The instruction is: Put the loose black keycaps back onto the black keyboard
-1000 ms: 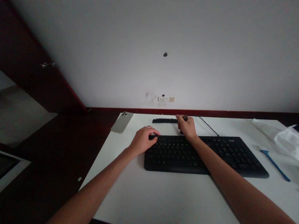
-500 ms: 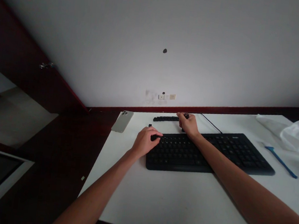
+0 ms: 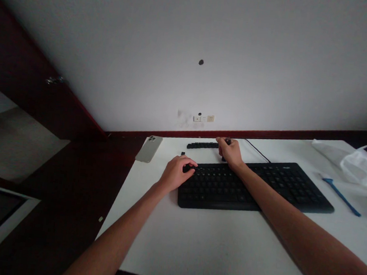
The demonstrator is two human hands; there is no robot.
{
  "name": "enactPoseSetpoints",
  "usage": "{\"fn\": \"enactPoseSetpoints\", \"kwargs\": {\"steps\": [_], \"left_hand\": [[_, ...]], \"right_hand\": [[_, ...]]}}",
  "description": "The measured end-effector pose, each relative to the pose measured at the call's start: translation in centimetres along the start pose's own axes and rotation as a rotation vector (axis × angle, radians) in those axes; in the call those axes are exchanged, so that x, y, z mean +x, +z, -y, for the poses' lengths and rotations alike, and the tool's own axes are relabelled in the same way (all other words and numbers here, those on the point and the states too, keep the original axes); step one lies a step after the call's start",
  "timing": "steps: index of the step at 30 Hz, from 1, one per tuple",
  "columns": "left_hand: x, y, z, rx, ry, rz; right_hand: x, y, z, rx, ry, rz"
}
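On the white table [image 3: 218,246], a black keyboard [image 3: 218,185] lies face up in front of the person, its long side running roughly across their view. The left hand [image 3: 176,171] is at the keyboard's far left corner, thumb and forefinger curled around it in a pinch; how firmly it presses, one cannot tell. The right hand [image 3: 231,152] is at the far edge, near the middle, its fingers clenched around a dark handle [image 3: 227,141], whose rounded top shows above the fist. A bit of black shows below that fist; where its lower end meets the keyboard or table is hidden. The right forearm crosses over the keys.

Behind the keyboard lies a row of black keys [image 3: 202,146], partly covered by the right hand, and a small black piece [image 3: 182,153] sits just beyond the left hand. A cable [image 3: 257,150] runs from the keyboard's back toward the table's far edge. A pale phone [image 3: 149,149] rests at the far left corner, camera side up. To the right of the keyboard lie a blue tool [image 3: 343,198] and, farther back, a crumpled white bag [image 3: 360,167].
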State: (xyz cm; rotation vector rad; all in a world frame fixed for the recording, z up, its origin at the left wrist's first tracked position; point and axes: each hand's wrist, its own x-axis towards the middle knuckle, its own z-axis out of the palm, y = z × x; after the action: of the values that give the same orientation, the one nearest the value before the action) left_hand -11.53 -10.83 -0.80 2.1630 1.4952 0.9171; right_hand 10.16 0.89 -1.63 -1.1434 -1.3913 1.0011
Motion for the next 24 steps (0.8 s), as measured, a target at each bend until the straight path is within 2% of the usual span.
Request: {"fn": "enactPoseSetpoints", "kwargs": {"steps": [13,24], "left_hand": [[0.02,-0.42,0.04,-0.048,-0.002,-0.015],[-0.08,-0.41,-0.6,0.145,0.056,-0.012]], "right_hand": [[0.18,0.1,-0.18,0.035,0.049,-0.043],[-0.13,0.08,0.45,0.009,0.029,-0.026]]}}
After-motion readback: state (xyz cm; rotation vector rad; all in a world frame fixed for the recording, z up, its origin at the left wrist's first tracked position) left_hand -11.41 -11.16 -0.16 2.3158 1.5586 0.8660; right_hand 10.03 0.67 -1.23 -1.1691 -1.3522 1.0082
